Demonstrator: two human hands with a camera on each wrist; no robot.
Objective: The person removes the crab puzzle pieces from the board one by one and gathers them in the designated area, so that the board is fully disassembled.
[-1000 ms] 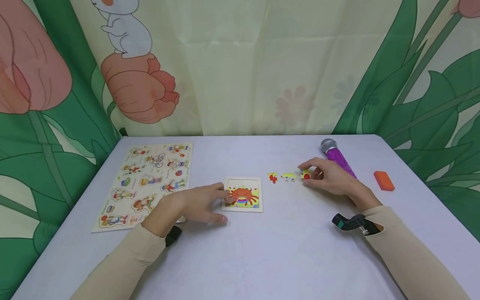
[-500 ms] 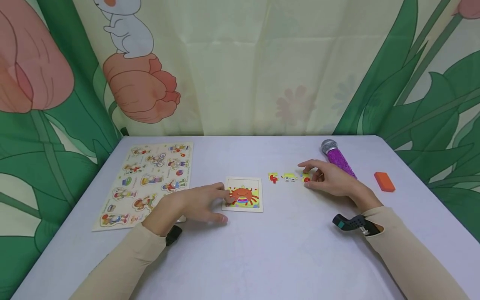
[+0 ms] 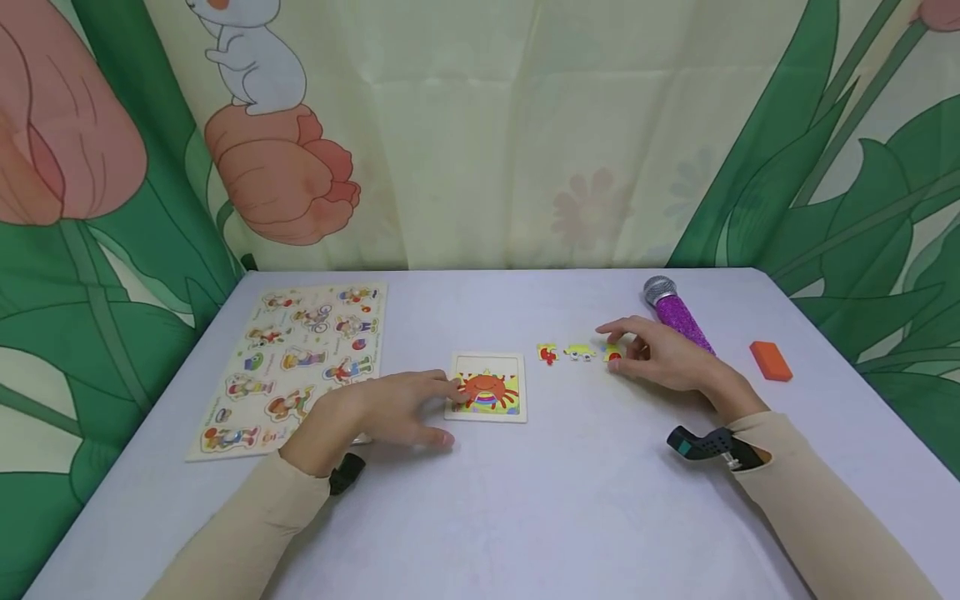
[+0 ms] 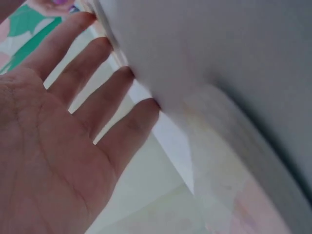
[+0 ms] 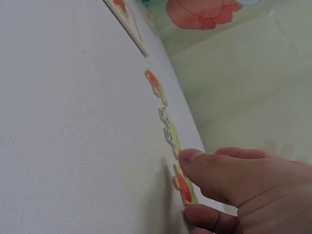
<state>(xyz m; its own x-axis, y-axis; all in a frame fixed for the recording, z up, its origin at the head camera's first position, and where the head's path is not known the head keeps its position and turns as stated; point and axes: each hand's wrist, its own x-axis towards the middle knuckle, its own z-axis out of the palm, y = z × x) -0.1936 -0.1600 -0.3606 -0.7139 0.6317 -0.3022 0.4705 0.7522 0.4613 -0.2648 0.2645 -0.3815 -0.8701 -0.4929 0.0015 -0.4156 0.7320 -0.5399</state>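
Note:
In the head view my left hand [image 3: 393, 407] reaches over the table with its index fingertip on the left edge of a small square puzzle tray [image 3: 487, 416], which shows a red crab picture. The left wrist view shows its fingers [image 4: 105, 100] spread and nearly straight. My right hand [image 3: 656, 354] is at the right end of a row of three loose puzzle pieces. Its thumb and fingers stand around the rightmost puzzle piece [image 5: 183, 186], which lies on the cloth. The middle piece [image 3: 579, 354] and the left piece [image 3: 547, 355] lie between it and the tray.
A large picture board [image 3: 292, 367] with printed children lies at the left, partly under my left forearm. A purple glittery microphone [image 3: 678, 317] lies behind my right hand. An orange block [image 3: 771, 361] is farther right. A printed curtain [image 3: 465, 150] hangs behind the white-covered table.
A second ago the rightmost puzzle piece sat slightly farther left and higher between the right fingers; it now lies flat in the row. The left hand has hardly moved.

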